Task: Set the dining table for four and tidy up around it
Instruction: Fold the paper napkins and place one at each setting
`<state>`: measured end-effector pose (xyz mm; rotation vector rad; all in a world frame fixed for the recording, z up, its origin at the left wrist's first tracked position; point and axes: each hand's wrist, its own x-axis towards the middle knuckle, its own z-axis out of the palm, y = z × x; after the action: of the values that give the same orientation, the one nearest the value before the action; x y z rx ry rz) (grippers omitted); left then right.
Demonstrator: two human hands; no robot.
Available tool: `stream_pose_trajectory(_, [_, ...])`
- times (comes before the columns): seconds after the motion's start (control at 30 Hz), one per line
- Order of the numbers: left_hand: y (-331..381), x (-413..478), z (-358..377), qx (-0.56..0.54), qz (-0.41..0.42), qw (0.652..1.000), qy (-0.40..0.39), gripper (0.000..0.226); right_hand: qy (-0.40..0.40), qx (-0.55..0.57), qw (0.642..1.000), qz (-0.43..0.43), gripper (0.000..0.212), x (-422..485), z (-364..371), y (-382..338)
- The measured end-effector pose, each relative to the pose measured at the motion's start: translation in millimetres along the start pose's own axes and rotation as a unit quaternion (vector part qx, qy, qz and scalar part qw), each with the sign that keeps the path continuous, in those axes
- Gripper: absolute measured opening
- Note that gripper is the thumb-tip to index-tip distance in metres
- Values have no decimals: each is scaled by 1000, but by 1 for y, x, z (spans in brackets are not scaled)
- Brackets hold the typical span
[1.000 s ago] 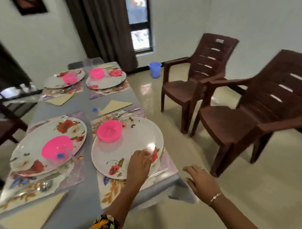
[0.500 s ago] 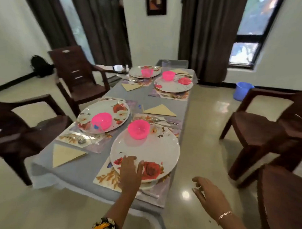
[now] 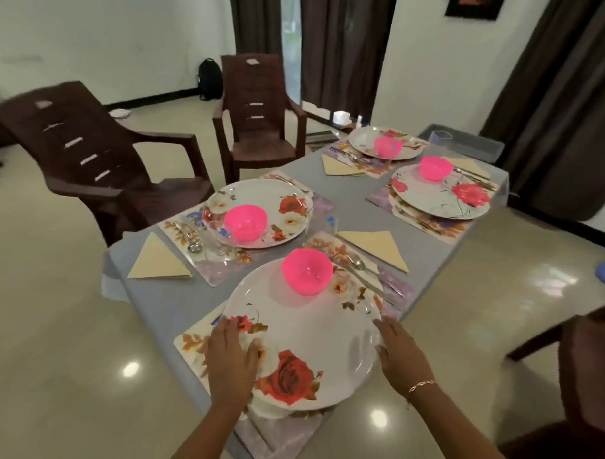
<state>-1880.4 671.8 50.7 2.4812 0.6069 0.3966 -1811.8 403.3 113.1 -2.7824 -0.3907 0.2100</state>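
Glossy round floral plate [image 3: 311, 332] (pink bowl [image 3: 306, 270])

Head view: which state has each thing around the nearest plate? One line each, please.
Nearest plate, flat on its placemat.
Pink bowl, upright on that plate, empty.
Left hand, resting on the plate's left rim.
Right hand, fingers straight, touching the right rim.
Napkin, folded into a triangle.
Left chair, standing apart from the table.
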Motion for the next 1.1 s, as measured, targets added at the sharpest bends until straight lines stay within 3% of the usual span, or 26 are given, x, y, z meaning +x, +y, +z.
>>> stream_pose_trajectory(0.13, [22,-4,15,56,77,995,16,64,15,-58,995,-79,51,47,1,25])
stream_pose_trajectory(0.27, [40,-18,31,105,149,983,23,50,-28,-98,989,-110,57,97,3,49])
stream_pose_trajectory(0.37, [40,-27,33,164,93,982,12,49,-59,-132,979,-142,49,130,7,64])
stream_pose_trajectory(0.53, [50,-40,29,162,-41,986,19,56,-123,-227,938,-231,87,167,42,106])
stream_pose_trajectory(0.63, [68,-50,37,145,-4,989,4,52,-138,-179,947,-230,92,163,31,97])
stream_pose_trajectory(0.77, [95,-67,44,159,66,984,-53,66,-125,-180,949,-226,74,166,25,89])
stream_pose_trajectory(0.8, [98,-71,43,169,48,984,-40,66,-120,-180,948,-235,81,170,30,91])
stream_pose_trajectory(0.87, [97,-76,40,133,-65,989,20,61,-115,-158,954,-227,84,169,32,90])
stream_pose_trajectory(0.97, [86,-86,32,80,-222,968,85,65,-66,-112,958,-255,61,158,16,81])
stream_pose_trajectory(1.03, [77,-93,37,63,-241,963,102,78,-20,-26,958,-285,80,154,5,75])
stream_pose_trajectory(1.1, [76,-96,44,35,-254,960,113,86,27,42,946,-319,78,155,6,70])
